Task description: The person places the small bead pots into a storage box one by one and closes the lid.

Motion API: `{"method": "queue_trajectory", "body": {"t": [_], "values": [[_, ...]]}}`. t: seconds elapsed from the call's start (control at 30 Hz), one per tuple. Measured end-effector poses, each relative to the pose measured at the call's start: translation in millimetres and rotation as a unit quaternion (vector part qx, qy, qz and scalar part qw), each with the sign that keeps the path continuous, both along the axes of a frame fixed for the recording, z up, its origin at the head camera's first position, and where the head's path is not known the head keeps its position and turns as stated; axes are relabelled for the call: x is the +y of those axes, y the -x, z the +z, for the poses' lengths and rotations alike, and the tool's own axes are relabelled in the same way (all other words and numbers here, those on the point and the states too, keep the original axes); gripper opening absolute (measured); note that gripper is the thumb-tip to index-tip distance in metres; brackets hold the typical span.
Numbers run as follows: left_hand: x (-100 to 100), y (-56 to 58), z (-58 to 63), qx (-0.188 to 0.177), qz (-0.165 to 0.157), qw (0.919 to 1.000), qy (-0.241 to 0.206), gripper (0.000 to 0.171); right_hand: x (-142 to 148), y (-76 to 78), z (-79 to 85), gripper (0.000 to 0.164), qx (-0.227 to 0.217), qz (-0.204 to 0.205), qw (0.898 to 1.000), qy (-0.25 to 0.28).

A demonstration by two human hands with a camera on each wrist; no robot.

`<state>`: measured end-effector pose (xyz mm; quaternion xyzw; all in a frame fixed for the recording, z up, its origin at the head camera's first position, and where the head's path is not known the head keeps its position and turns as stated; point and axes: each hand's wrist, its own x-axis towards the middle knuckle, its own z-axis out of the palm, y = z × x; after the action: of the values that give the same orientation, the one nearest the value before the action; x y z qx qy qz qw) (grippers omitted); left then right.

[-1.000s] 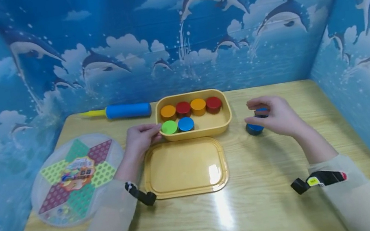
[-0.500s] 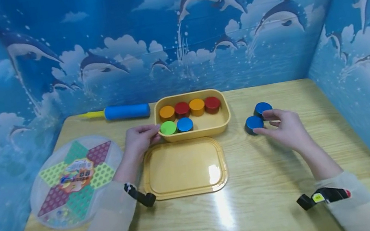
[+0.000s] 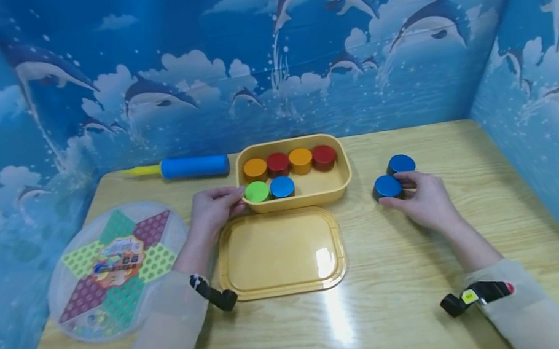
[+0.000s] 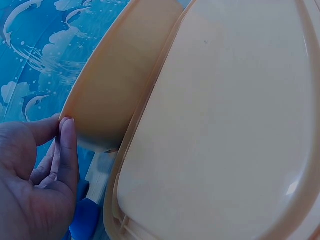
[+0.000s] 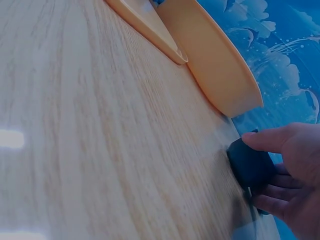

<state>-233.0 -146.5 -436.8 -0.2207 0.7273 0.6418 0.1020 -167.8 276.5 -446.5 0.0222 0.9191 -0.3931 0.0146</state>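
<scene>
My left hand pinches the rim at the left end of a yellow plastic box; the left wrist view shows thumb and fingers on that rim. Inside the box stand orange and dark red short cylinders, plus a light green cylinder and a blue one in front. Right of the box, my right hand holds a short blue cylinder between thumb and fingers. Another blue cylinder stands just behind it. In the right wrist view, the held cylinder looks dark and its far side is covered by fingers.
A yellow lid lies flat in front of the box. To the left is a round clear case with a star-patterned board. A blue hand pump with a yellow nozzle lies at the back. Dolphin-print walls enclose the table.
My right hand first drew back from over the two blue cylinders, then came left onto the nearer one, with thumb and fingers around it. My left hand stays on the box rim.
</scene>
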Motion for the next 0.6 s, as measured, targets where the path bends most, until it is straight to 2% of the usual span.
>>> {"method": "queue_trajectory", "body": {"t": [0.3, 0.5, 0.6], "values": [[0, -0.4, -0.8, -0.003, 0.002, 1.0, 0.005, 0.029, -2, -2.3, 2.3, 0.078, 0.015, -0.009, 1.0, 0.018], [0, -0.9, -0.6, 0.002, 0.003, 1.0, 0.001, 0.027, -4, -3.3, 25.1, 0.072, 0.057, 0.013, 0.997, 0.05], [0, -0.7, -0.1, 0.007, 0.001, 1.0, -0.002, 0.027, -7, 0.2, 38.9, 0.066, 0.073, 0.031, 0.996, 0.048]]}}
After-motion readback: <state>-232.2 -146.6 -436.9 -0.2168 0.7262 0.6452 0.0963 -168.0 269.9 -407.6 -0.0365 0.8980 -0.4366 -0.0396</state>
